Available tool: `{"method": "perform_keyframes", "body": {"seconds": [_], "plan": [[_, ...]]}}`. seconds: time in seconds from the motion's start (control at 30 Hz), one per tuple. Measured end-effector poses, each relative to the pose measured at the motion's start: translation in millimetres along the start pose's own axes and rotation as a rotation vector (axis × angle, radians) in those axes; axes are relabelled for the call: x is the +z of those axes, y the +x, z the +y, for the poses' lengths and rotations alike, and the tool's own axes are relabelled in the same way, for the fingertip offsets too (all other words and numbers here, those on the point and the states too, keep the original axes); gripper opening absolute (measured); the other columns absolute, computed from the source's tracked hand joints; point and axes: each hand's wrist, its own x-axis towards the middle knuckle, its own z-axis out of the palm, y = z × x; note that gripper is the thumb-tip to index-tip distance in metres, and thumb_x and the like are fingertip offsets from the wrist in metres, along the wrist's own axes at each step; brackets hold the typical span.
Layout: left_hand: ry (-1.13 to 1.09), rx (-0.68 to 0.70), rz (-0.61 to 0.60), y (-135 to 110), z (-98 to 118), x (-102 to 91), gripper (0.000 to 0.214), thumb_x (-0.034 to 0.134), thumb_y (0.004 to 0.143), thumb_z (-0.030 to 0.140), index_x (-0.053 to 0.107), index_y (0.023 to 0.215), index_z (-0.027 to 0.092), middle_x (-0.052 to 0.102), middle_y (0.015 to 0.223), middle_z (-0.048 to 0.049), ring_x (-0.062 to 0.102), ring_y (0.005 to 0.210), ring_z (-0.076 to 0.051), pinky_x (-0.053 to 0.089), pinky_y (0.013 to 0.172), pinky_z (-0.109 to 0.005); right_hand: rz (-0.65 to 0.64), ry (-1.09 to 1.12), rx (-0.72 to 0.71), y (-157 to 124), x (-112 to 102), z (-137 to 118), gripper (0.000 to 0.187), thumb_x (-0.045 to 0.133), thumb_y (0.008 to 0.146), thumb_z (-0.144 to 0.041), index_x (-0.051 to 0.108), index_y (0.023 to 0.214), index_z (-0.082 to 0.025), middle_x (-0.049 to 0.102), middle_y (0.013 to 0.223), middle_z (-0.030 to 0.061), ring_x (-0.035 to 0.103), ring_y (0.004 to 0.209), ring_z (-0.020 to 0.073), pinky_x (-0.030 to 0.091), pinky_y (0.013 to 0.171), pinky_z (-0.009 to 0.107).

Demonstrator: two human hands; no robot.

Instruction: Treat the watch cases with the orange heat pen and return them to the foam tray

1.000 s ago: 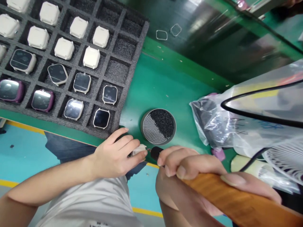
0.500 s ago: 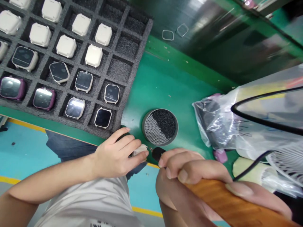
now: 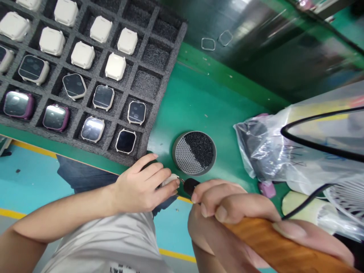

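Note:
My left hand point(image 3: 146, 185) is closed around a small off-white watch case point(image 3: 170, 179), mostly hidden by the fingers. My right hand point(image 3: 227, 201) grips a screwdriver point(image 3: 191, 186) with a thick orange-brown handle and a black collar. Its thin metal tip points at the end of the watch case; whether they touch is too small to tell. Just beyond both hands stands a round dish point(image 3: 183, 158), part dimpled grey plate and part tiny black pieces.
A dark foam tray point(image 3: 163, 100) at left holds several white and purple watch cases, some screen up. Two thin square frames point(image 3: 208, 44) lie at the back. On the right are a clear plastic bag point(image 3: 261, 144), a black cable point(image 3: 309, 193) and a white slatted object point(image 3: 347, 193).
The view has shifted slightly, so the tray and dish sit a little further right. Both hands keep nearly the same pose and hold.

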Motion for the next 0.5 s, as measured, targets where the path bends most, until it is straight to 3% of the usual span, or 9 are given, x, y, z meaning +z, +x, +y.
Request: {"method": "perform_keyframes", "body": {"seconds": [0.17, 0.27, 0.5], "plan": [[-0.012, -0.004, 0.001, -0.8, 0.2, 0.5, 0.018, 0.079, 0.11, 0.034, 0.081, 0.122, 0.021, 0.083, 0.112, -0.0037, 0.072, 0.099, -0.021, 0.055, 0.121, -0.048, 0.056, 0.046, 0.054, -3.5, -3.1, 3.1, 0.031, 0.051, 0.112, -0.046, 0.072, 0.132, -0.036, 0.069, 0.095, 0.0019, 0.067, 0.077, 0.0279, 0.062, 0.068, 0.059], [-0.012, -0.008, 0.008, -1.0, 0.9, 1.1, 0.016, 0.08, 0.109, 0.033, 0.081, 0.12, 0.022, 0.082, 0.11, -0.0041, 0.072, 0.099, -0.021, 0.056, 0.121, -0.047, 0.023, 0.075, 0.045, -1.4, -2.2, 4.2, 0.031, 0.055, 0.109, -0.04, 0.075, 0.132, -0.034, 0.069, 0.094, 0.0024, 0.067, 0.077, 0.0279, 0.061, 0.065, 0.057], [-0.005, -0.013, 0.024, 0.1, 2.3, 0.9, 0.014, 0.079, 0.11, 0.033, 0.081, 0.119, 0.022, 0.082, 0.104, -0.0022, 0.071, 0.095, -0.02, 0.058, 0.118, -0.045, -0.044, 0.066, -0.025, 11.3, 9.2, 5.4, 0.042, 0.071, 0.106, -0.057, 0.074, 0.141, -0.033, 0.075, 0.1, 0.0028, 0.067, 0.077, 0.0252, 0.061, 0.065, 0.051]]}}
